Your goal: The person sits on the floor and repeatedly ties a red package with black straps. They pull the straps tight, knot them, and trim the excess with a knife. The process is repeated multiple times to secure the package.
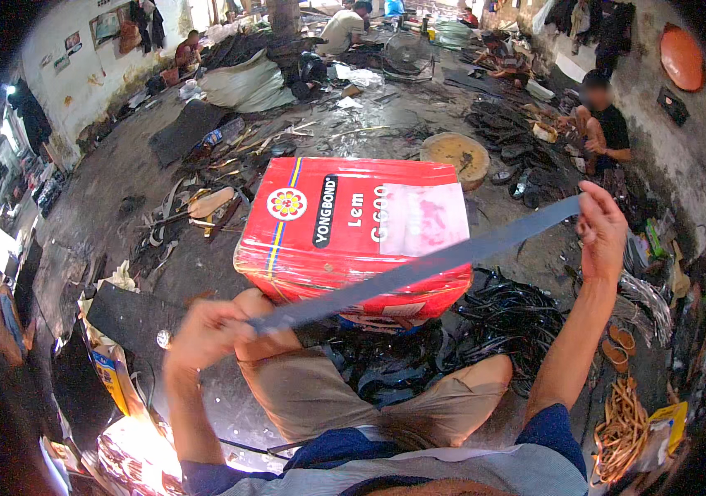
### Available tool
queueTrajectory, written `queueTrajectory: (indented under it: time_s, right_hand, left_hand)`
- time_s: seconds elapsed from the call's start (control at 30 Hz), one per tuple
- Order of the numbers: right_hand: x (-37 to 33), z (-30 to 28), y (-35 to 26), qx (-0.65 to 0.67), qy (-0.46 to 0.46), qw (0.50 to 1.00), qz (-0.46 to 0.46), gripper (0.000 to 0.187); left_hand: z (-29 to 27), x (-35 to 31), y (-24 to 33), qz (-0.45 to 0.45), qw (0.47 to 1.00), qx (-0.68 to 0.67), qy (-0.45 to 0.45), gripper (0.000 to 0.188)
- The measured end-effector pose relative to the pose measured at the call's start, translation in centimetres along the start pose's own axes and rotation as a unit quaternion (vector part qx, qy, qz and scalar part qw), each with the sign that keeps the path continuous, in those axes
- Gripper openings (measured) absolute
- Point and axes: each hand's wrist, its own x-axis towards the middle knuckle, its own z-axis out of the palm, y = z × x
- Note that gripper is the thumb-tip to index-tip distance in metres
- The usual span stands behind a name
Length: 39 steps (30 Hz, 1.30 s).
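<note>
A long dark grey strip (419,266), flat and perhaps rubber, stretches slantwise between my two hands. My left hand (208,332) pinches its lower end beside my knee. Higher up on the right, my right hand (601,227) grips the other end between thumb and fingers. Beneath the strip a red cardboard box (328,240), wrapped in clear tape, stands in front of my crossed legs. A heap of glossy black strips (510,322) lies on the floor to the right of the box, running under its near side.
Behind the box stands a round wooden block (455,159). A tan sole-shaped piece (211,202) lies among scraps on the left. Brown strips (620,430) and sandals (617,347) lie at right. A person (605,124) sits near the right wall; a big pale sack (245,83) stands farther back.
</note>
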Motion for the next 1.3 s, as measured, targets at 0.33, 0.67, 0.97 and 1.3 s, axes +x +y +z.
queueTrajectory:
  time_s: [0.33, 0.67, 0.97, 1.3]
  right_hand:
    - [-3.7, 14.0, 4.4, -0.358, -0.230, 0.901, -0.087, 0.017]
    - [-4.0, 13.9, 4.8, -0.452, -0.170, 0.866, -0.129, 0.020]
    - [-4.1, 12.2, 4.4, -0.428, -0.179, 0.853, -0.240, 0.012]
    - [-3.6, 10.9, 4.3, -0.388, -0.250, 0.855, -0.234, 0.015]
  left_hand:
    - [-13.2, 14.4, -0.5, 0.011, 0.737, 0.547, 0.397, 0.016]
    - [18.7, 20.7, 9.8, 0.378, 0.910, 0.151, -0.080, 0.033]
    - [20.1, 20.0, 8.6, 0.337, 0.935, 0.105, -0.042, 0.018]
    - [19.9, 20.3, 7.4, 0.433, 0.895, 0.103, -0.025, 0.017]
